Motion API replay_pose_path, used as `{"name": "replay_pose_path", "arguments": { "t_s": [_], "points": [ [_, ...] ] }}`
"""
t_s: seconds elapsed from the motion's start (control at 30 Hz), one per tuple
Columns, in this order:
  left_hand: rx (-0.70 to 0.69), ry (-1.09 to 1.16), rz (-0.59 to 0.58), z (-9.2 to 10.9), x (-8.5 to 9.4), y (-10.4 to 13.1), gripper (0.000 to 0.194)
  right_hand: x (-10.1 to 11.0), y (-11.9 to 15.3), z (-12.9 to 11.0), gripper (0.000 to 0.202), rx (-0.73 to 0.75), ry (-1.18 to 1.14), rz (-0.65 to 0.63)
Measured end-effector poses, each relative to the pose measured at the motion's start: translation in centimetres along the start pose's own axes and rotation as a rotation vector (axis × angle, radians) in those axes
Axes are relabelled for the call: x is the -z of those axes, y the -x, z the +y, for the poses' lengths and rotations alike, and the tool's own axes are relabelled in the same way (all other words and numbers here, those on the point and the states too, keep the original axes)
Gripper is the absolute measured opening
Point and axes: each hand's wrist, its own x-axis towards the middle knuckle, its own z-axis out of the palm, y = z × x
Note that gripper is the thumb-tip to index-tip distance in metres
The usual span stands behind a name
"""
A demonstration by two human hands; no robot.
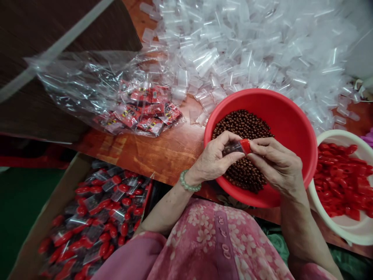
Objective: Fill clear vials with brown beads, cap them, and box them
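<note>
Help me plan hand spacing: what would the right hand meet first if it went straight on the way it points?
The right hand would first meet the red cap it touches, then probably the clear plastic container and the left hand holding it; exact depth is unclear.

Sideways clear tube with dark balls and red cap, between left hand and right hand

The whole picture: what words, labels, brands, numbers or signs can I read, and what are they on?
No text is readable.
Red packets in the clear bag: printing too small and blurred to read.
Pink apron: looping marks on its strip; I can't make out any word.
Red-capped tube in the left hand: no lettering visible.
</note>
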Motion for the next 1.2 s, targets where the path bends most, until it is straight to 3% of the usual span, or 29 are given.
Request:
{"name": "replay_pose_path", "arguments": {
  "t_s": [0.2,0.4,0.6,0.83,1.0,1.2],
  "points": [
    [0.001,0.106,0.013,-0.08,-0.19,-0.23,0.027,-0.35,0.71,0.68,0.036,-0.089,-0.17,0.054],
    [0.034,0.149,0.068,-0.12,-0.68,-0.48,0.025,-0.32,0.72,0.93,0.048,-0.057,-0.184,0.076],
    [0.097,0.227,0.03,0.24,-0.58,-0.66,0.027,0.16,0.7,0.96,0.042,-0.109,-0.242,0.06],
    [0.102,0.19,0.044,-0.13,-0.72,-0.83,0.034,-0.41,1.05,0.99,0.044,-0.036,-0.071,0.114],
    [0.033,0.019,0.043,-0.26,-0.4,-0.75,0.036,-0.24,0.86,0.71,0.037,0.02,0.014,0.033],
    [-0.036,-0.098,0.081,-0.13,0.06,-0.68,0.036,-0.79,0.62,0.32,0.043,0.102,0.101,-0.026]
  ]
}}
